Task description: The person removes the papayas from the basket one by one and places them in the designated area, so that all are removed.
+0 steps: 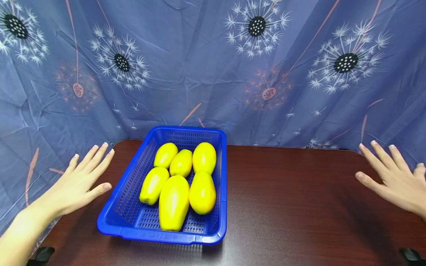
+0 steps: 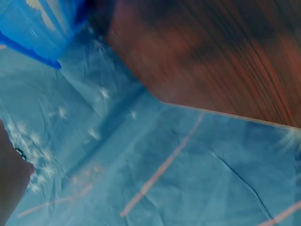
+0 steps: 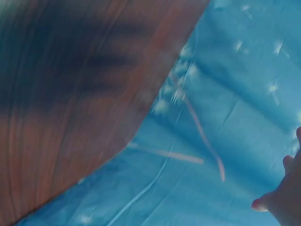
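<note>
A blue plastic basket (image 1: 166, 235) with slotted walls stands on the table, left of centre in the head view. Several yellow papaya-like fruits (image 1: 173, 203) lie inside it in two rough rows. To the basket's left, my left hand (image 1: 81, 181) is raised with fingers spread, touching nothing. My right hand (image 1: 394, 177) is held up near the far right edge, fingers spread too and well away from the basket. Part of the left hand (image 2: 13, 176) shows at the edge of the left wrist view, and some fingertips of the right hand (image 3: 284, 188) appear in the right wrist view.
The dark brown wooden table (image 1: 283, 199) has rounded back corners. Behind it hangs a blue curtain (image 1: 199, 74) with dandelion prints, which also runs along the left side. Small black objects (image 1: 412, 255) sit at the lower right and lower left of the head view.
</note>
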Demonstrator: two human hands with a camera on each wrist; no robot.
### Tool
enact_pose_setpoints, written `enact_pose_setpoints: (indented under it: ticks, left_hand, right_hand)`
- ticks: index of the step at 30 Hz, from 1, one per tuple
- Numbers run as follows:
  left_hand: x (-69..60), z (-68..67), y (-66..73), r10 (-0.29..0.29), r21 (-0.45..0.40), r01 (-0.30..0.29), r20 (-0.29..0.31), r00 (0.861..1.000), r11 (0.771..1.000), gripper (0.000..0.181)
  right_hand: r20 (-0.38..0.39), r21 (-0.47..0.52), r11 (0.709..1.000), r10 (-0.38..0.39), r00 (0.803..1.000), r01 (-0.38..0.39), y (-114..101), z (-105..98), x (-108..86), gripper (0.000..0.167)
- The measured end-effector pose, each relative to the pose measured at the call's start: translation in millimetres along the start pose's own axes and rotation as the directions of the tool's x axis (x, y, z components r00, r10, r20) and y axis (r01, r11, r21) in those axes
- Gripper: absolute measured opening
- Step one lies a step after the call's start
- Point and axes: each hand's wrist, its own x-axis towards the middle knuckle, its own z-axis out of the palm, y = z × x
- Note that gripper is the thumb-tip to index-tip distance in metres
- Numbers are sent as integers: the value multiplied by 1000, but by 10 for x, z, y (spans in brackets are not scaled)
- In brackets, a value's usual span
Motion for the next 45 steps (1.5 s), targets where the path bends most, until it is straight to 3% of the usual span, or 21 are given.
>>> enact_pose_setpoints:
  ticks: [4,8,13,17,18,20,23,25,27,28,30,32,35,38,40,42,45]
  left_hand:
    - [50,62,144,28,-34,-28,3,1000,999,77]
    - [71,159,325,30,-81,-25,52,998,996,76]
    - [87,244,509,-28,-103,45,161,986,994,74]
    - [89,249,569,-91,-87,111,211,973,990,76]
    - [90,248,575,-99,-82,119,215,971,989,77]
    - [94,249,581,-104,-71,122,214,971,990,77]
    - [91,259,585,-97,-70,114,203,974,991,76]
    - [86,268,586,-94,-73,109,194,977,991,76]
    - [80,274,587,-94,-76,111,191,977,991,76]
    - [78,277,587,-97,-78,114,193,976,990,76]
    - [74,281,590,-105,-81,123,199,974,989,76]
    - [71,285,589,-114,-84,134,206,972,987,76]
    - [68,290,590,-122,-89,143,210,970,986,75]
    - [70,287,591,-125,-84,146,209,970,986,75]
    - [71,282,590,-126,-86,146,206,970,986,75]
    - [78,277,590,-126,-87,147,205,971,985,75]
    - [92,270,586,-126,-90,146,202,971,985,75]
  right_hand:
    - [19,105,992,-67,998,64,-181,25,115,70]
    - [25,242,961,-146,989,136,-505,113,317,64]
    - [49,366,906,-248,967,214,-1034,220,625,60]
    - [78,438,858,-334,940,268,-1416,249,836,60]
    - [88,477,836,-354,931,272,-1501,248,882,59]
    - [131,610,758,-385,913,232,-1689,248,977,56]
    - [222,791,607,-395,892,72,-1960,254,1090,51]
    - [282,869,492,-397,874,-57,-2159,240,1162,49]
    - [350,887,430,-390,851,-167,-2350,220,1223,51]
    - [389,883,418,-392,834,-216,-2450,208,1250,52]
    - [457,859,429,-398,795,-279,-2636,201,1294,56]
    - [516,817,489,-387,765,-304,-2803,236,1332,58]
    - [565,733,631,-358,743,-254,-3030,311,1350,62]
    - [586,584,800,-299,753,-137,-3261,380,1326,65]
    - [599,468,882,-264,756,-63,-3397,416,1293,68]
    - [604,375,927,-237,761,-9,-3492,444,1262,71]
    - [614,348,937,-215,759,-16,-3560,479,1241,71]
